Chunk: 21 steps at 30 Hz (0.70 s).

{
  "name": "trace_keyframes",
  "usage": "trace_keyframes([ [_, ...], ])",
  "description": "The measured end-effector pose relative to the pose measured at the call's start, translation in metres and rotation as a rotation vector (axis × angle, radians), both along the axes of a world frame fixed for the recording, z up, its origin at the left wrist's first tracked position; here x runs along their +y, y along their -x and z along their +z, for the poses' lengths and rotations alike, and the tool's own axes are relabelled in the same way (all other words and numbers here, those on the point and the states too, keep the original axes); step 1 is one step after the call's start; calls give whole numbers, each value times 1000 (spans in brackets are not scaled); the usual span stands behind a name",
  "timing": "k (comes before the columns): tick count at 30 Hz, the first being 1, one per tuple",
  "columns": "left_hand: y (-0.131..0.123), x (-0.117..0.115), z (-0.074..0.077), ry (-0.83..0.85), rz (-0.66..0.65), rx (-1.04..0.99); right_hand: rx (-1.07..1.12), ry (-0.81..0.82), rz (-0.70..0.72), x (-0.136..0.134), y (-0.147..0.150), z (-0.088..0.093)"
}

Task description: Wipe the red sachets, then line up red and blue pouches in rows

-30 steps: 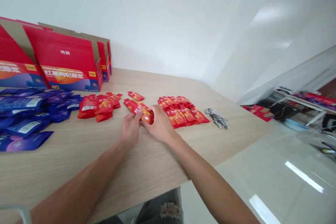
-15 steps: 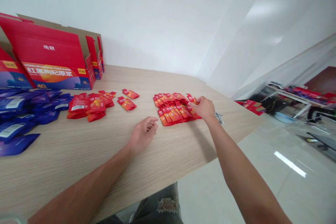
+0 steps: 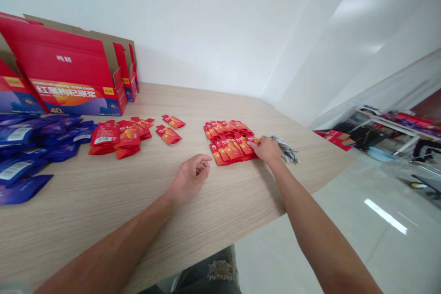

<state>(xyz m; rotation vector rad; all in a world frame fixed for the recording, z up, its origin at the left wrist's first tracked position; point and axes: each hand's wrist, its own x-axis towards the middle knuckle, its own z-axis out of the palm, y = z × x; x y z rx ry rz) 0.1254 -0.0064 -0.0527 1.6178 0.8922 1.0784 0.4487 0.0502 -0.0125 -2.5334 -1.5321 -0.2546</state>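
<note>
Red-orange sachets [image 3: 227,148] lie overlapped in two rows on the wooden table. At the right end of the front row, my right hand [image 3: 269,149] is closed in a pinch on a red sachet [image 3: 253,139], whose far part is hidden by the fingers. Just left of the rows, my left hand [image 3: 193,175] hovers near the table, fingers loosely bent and apart, holding nothing that I can see. Two single red sachets [image 3: 168,134] lie further back to the left. Beside them is a small heap of red sachets [image 3: 127,137].
Blue-purple sachets [image 3: 44,140] are piled at the left. Opened red and blue cartons [image 3: 74,87] stand behind them against the wall. A bundle of grey-white gloves or cloth [image 3: 288,150] lies just right of my right hand. The table edge [image 3: 255,235] runs along the front.
My right hand has come down toward the front row's right end, bringing a red sachet from the back row's end. The grey-white bundle shows more now. My left hand has barely moved.
</note>
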Motion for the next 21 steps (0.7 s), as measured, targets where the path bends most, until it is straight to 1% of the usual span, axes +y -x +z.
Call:
trace_keyframes([
  [2,0,0,-1,-10,3,4,24,-83,30,0,-2,-6],
  [6,0,0,-1,-42,5,17,109,-321,66,-2,-11,-14],
  [9,-2,0,-1,-50,8,28,142,-417,49,-2,-15,-13],
  [11,-5,0,-1,-61,13,56,151,-487,50,1,-9,-9],
  [12,-6,-1,-1,-78,14,84,155,-543,81,4,-2,-6],
  [14,-8,-4,-1,-138,11,170,172,-667,227,11,24,2],
  [15,-9,-6,0,-181,8,229,186,-703,338,16,43,6],
  [16,-9,-9,1,-232,4,297,202,-700,462,20,66,11],
  [17,-9,-12,3,-290,0,372,213,-636,582,25,91,16],
  [19,-7,-19,6,-422,-20,536,224,-387,776,33,147,25],
  [21,-5,-25,9,-539,-63,691,230,-146,859,42,201,30],
])
